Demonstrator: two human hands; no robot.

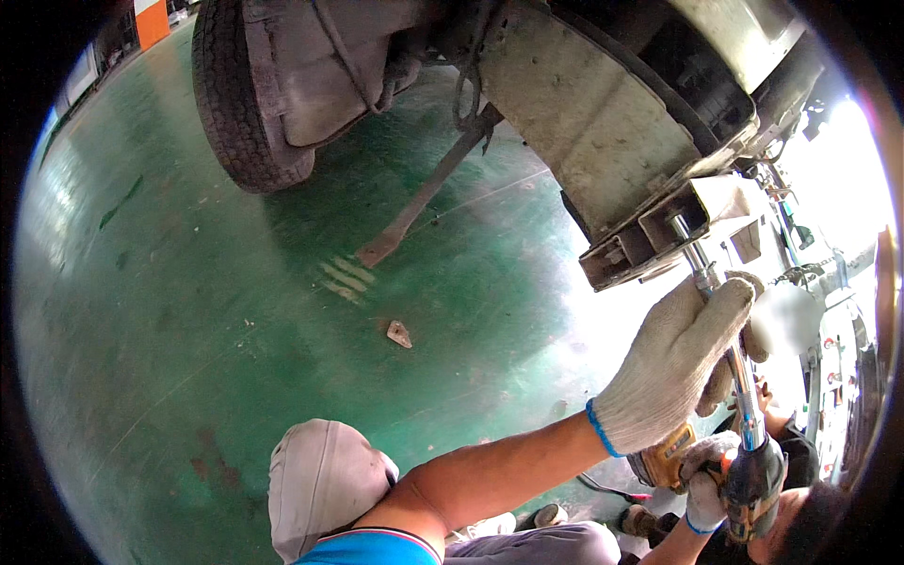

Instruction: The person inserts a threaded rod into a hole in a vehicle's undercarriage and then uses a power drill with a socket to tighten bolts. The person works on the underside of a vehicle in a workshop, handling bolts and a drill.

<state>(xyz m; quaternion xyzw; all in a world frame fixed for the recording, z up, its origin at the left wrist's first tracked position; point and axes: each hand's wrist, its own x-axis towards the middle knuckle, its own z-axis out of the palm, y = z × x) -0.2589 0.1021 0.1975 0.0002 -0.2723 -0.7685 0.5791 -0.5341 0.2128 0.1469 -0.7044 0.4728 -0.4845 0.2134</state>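
My left hand [664, 363], in a knitted glove with a blue cuff, is closed round a long shiny socket extension [744, 391]. The extension's far end reaches into the open, boxed end of a metal beam [645, 240] under the vehicle; a fastener there cannot be made out. At its near end the extension sits in a black and orange impact wrench [753, 485] with a yellow battery pack [664, 457]. My gloved right hand [704, 490] is wrapped round the wrench's handle, partly hidden behind the tool.
A vehicle tyre [231, 104] hangs at the upper left, near a pale panel [584, 113]. A flat metal strut [428, 202] slants to the green floor [188, 330], where a small broken piece [399, 333] lies. Another person [800, 452] is close at the right.
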